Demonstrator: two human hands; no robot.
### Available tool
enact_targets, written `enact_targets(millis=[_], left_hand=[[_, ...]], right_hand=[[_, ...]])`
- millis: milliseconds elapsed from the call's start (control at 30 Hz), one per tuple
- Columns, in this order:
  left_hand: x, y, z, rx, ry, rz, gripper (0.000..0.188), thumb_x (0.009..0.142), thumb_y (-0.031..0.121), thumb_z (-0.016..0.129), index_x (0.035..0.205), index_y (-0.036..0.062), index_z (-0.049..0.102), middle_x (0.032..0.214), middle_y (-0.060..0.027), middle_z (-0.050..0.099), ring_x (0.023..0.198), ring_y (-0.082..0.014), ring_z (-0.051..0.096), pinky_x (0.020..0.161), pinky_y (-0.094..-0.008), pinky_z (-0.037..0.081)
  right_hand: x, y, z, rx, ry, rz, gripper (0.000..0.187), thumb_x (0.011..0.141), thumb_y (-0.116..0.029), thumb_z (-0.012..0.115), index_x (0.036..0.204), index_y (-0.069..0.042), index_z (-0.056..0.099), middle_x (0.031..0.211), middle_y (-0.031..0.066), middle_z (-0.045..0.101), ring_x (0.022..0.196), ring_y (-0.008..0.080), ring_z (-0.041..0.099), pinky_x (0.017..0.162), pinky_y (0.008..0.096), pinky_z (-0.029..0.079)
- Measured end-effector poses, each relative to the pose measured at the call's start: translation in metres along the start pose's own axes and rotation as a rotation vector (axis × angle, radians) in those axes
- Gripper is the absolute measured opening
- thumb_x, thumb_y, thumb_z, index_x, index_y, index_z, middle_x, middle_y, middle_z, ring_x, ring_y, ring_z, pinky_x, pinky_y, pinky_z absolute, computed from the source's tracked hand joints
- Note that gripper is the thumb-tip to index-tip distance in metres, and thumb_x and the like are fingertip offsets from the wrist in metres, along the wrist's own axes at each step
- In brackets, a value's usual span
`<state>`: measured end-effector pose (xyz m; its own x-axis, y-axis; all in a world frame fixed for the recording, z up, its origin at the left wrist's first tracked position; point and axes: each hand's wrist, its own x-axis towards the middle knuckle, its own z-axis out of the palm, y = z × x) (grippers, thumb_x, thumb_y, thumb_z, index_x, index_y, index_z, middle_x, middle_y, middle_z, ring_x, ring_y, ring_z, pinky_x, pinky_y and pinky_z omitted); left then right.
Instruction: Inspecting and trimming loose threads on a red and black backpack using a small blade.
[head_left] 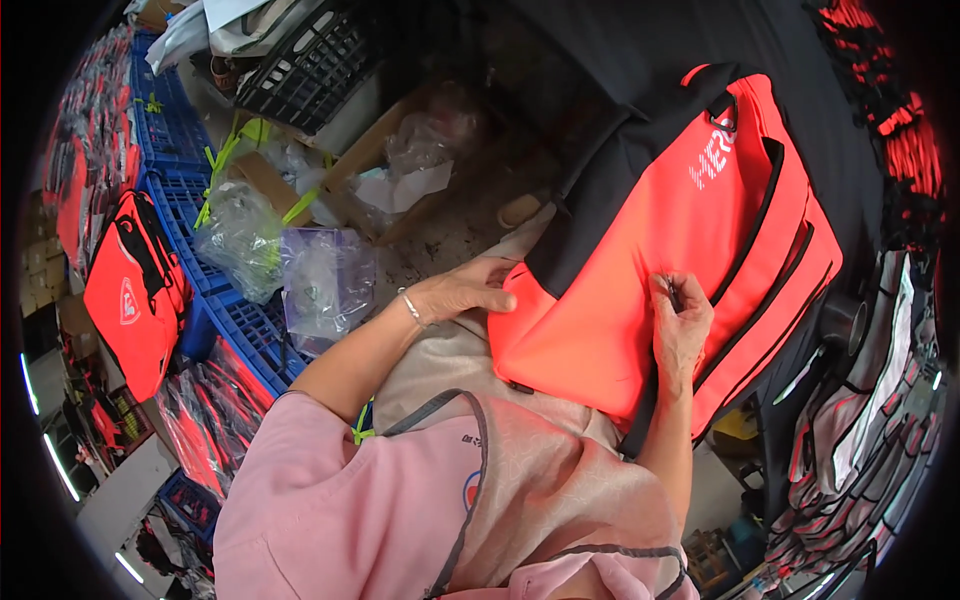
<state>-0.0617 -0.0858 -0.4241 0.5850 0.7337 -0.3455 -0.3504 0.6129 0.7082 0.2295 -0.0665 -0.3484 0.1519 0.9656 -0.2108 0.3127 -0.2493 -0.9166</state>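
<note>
A bright red-orange and black backpack (640, 250) lies tilted across my lap and a dark cloth-covered surface. Its zipped pockets face right, and white lettering marks its upper part. My left hand (465, 292), wearing a bracelet, pinches the bag's left corner with the thumb on top and the other fingers partly hidden. Over the middle of the red panel, my right hand (682, 318) is closed with fingertips together. Something small and dark shows between those fingers, too small to name.
Blue plastic crates (215, 265) stand along the left, with clear plastic bags (240, 240) beside them. Another red backpack (135, 290) leans there. A black crate (310, 70) sits at the back. Stacked grey pieces with dark edging (850, 420) are at the right.
</note>
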Motion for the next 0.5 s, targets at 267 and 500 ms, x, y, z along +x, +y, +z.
enact_targets(millis=[267, 500], left_hand=[[0.014, 0.024, 0.101, 0.106, -0.249, 0.08, 0.051, 0.082, 0.027, 0.079, 0.122, 0.0002, 0.061, 0.11, -0.0116, 0.069, 0.104, -0.0182, 0.065, 0.093, -0.0334, 0.05], [0.032, 0.047, 0.156, 0.381, -0.004, 0.513, 0.03, 0.087, 0.025, 0.074, 0.097, -0.0022, 0.068, 0.081, -0.0174, 0.071, 0.073, -0.0269, 0.071, 0.066, -0.0346, 0.054]], right_hand=[[0.009, 0.004, -0.01, 0.056, 0.075, -0.055, 0.006, 0.09, 0.001, 0.066, 0.088, -0.001, 0.061, 0.078, -0.006, 0.056, 0.074, 0.0025, 0.051, 0.07, 0.0177, 0.041], [0.001, -0.048, -0.039, 0.229, 0.154, -0.032, 0.023, 0.098, -0.014, 0.06, 0.118, -0.003, 0.059, 0.081, -0.0038, 0.054, 0.08, 0.0043, 0.052, 0.076, 0.0212, 0.044]])
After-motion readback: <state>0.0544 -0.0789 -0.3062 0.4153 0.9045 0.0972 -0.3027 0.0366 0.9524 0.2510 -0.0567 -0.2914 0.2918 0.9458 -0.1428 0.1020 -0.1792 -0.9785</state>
